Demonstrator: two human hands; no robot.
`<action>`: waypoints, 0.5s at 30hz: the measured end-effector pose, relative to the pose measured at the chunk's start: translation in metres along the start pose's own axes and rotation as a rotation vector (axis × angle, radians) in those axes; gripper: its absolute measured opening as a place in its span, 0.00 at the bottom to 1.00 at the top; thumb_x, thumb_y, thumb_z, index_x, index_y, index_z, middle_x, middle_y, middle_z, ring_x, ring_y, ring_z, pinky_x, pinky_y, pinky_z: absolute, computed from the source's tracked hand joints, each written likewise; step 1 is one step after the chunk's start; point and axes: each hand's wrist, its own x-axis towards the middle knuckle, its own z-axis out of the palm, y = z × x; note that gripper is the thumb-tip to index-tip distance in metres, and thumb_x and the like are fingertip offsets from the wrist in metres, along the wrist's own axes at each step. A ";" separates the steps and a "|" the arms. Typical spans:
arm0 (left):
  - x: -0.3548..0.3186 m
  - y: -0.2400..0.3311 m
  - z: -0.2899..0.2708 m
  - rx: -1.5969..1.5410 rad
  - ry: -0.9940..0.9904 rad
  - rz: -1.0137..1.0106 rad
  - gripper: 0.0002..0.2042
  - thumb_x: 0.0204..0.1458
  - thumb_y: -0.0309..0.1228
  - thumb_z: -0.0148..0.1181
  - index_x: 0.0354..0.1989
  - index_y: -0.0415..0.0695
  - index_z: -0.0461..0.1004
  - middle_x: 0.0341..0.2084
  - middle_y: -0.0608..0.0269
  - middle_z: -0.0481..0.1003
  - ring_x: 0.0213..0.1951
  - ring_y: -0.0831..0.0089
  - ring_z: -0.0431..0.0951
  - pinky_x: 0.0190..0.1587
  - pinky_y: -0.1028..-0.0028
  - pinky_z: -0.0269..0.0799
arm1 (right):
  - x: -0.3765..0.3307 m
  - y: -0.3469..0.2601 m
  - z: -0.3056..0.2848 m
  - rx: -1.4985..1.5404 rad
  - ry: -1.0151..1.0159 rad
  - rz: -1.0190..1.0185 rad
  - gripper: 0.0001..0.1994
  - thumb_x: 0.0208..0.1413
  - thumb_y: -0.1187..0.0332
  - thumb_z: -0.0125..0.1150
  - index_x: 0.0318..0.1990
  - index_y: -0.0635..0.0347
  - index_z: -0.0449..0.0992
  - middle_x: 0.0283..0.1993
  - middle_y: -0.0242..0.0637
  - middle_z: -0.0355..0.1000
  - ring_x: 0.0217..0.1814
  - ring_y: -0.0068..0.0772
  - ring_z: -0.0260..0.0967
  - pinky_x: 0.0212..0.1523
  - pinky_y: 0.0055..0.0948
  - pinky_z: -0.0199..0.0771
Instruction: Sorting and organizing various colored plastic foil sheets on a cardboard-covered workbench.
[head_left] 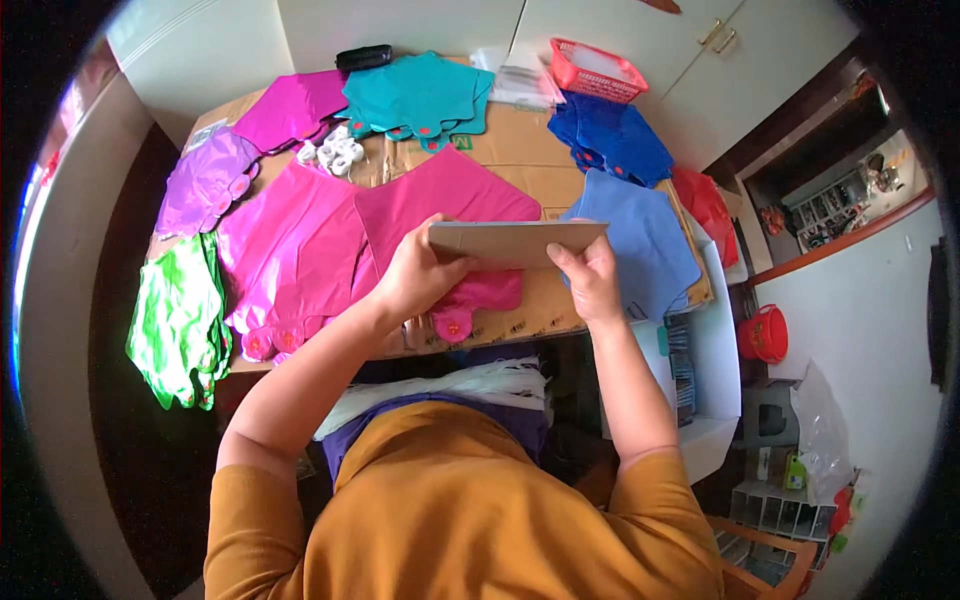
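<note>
Between my two hands is a flat piece of grey-brown card, held level above the table. My left hand grips its left end, thumb on the near face. At the right end my right hand pinches it, thumb on the near face too. Beneath the card lies a dark pink shiny pouch-like piece with a round red-marked tab. A stack of brighter pink pieces spreads to its left. Light blue pieces lie just right of my right hand.
Cardboard covers the table. Purple, teal, dark blue and green pieces ring it. White string bundles, a black case and a red basket stand farther back. An open white box is at right.
</note>
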 end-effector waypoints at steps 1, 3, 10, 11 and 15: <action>0.001 0.002 0.000 -0.063 -0.015 0.005 0.15 0.50 0.19 0.63 0.45 0.36 0.69 0.38 0.60 0.78 0.42 0.75 0.76 0.46 0.73 0.73 | 0.003 -0.001 -0.002 0.010 -0.015 0.016 0.17 0.56 0.73 0.63 0.51 0.63 0.68 0.47 0.33 0.73 0.49 0.23 0.69 0.54 0.29 0.67; 0.000 0.007 -0.002 -0.190 -0.046 0.014 0.16 0.51 0.20 0.63 0.48 0.36 0.69 0.40 0.61 0.77 0.44 0.75 0.77 0.47 0.73 0.73 | 0.007 -0.008 -0.006 0.030 -0.045 0.052 0.17 0.55 0.73 0.63 0.51 0.63 0.69 0.49 0.35 0.73 0.51 0.25 0.69 0.56 0.29 0.66; -0.019 0.071 -0.016 -0.769 -0.333 -0.339 0.19 0.60 0.33 0.56 0.58 0.39 0.67 0.45 0.58 0.76 0.47 0.70 0.77 0.46 0.70 0.77 | 0.056 -0.082 -0.021 0.042 -0.420 0.386 0.22 0.53 0.71 0.65 0.55 0.67 0.69 0.52 0.37 0.73 0.55 0.29 0.69 0.59 0.29 0.64; -0.017 0.067 -0.022 -0.852 -0.449 -0.385 0.19 0.60 0.34 0.55 0.58 0.39 0.66 0.45 0.58 0.76 0.47 0.69 0.78 0.44 0.70 0.78 | 0.068 -0.086 -0.027 -0.025 -0.553 0.434 0.25 0.51 0.69 0.68 0.55 0.69 0.69 0.52 0.38 0.73 0.54 0.28 0.70 0.56 0.29 0.67; -0.010 0.059 -0.012 -0.649 -0.461 -0.494 0.17 0.61 0.34 0.52 0.55 0.39 0.68 0.43 0.59 0.77 0.40 0.71 0.80 0.30 0.72 0.79 | 0.107 -0.094 -0.015 -0.295 -0.690 0.567 0.25 0.48 0.69 0.68 0.54 0.69 0.70 0.47 0.37 0.75 0.49 0.25 0.71 0.52 0.26 0.69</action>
